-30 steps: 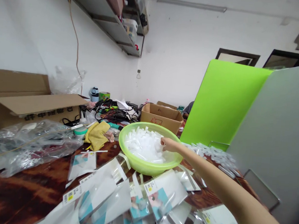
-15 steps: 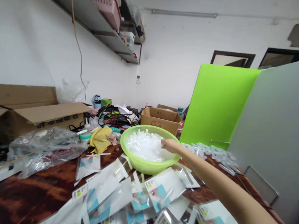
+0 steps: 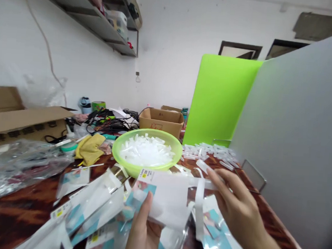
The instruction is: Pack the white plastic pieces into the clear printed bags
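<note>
My left hand (image 3: 144, 230) grips a clear plastic packet (image 3: 168, 199) with a white and blue printed card in it, the thumb on its front. At the packet's right end is my right hand (image 3: 234, 203), its fingers closed on a small translucent white plastic piece (image 3: 203, 166). A pale strip (image 3: 199, 204) hangs beside those fingers; whether they touch it I cannot tell. Behind the packet stands a light green basin (image 3: 117, 157) full of similar white pieces (image 3: 146, 151). More packets (image 3: 90, 210) lie in a loose pile on the table, left of and below my hands.
Loose white pieces (image 3: 212, 152) lie right of the basin, before a green partition (image 3: 219, 102). A grey panel (image 3: 287, 122) borders the right side. Crumpled clear plastic (image 3: 25, 163), a yellow cloth (image 3: 91, 149) and an open carton (image 3: 39, 128) are at left. A cardboard box (image 3: 162, 120) stands behind the basin.
My right hand has left the basin and come back toward me with a white piece. My left hand has come into view holding a packet. The view has shifted to the right and down.
</note>
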